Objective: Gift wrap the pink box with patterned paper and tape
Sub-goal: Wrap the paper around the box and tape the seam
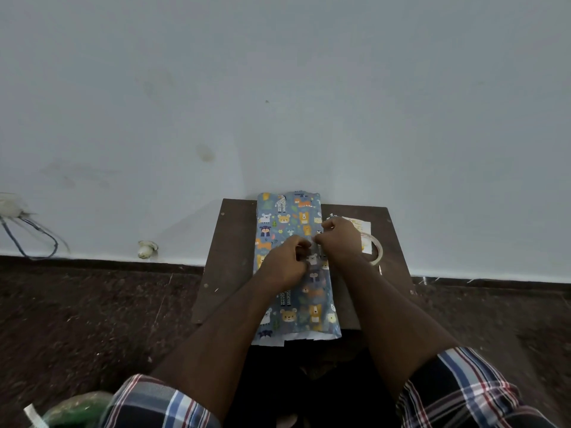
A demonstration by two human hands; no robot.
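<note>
In the lower middle of the frame, a long parcel covered in blue animal-print wrapping paper (293,264) lies on a small dark wooden table (230,257) that stands against the wall. The pink box itself is not visible; I judge it is inside the paper, because the paper keeps a boxy shape. At the near end, a white edge of the paper hangs over the table edge and looks still open.

Both hands meet above the middle of the parcel. The left hand (285,262) has its fingers curled, with the fingertips together down on the paper. The right hand (338,239) is also curled, thumb and finger closed as in a pinch. Something small and pale seems to be between the two hands, perhaps a strip of tape, but it is too small to tell for sure.

The tape roll (377,250) lies on the table just right of the right hand, partly on a white sheet (363,225).

The step in hand is probably fixing the long seam. To do it well, the overlap should be held tight and flat while the strip is laid across the seam, then rubbed down from the centre outward so that no wrinkle stays.
</note>
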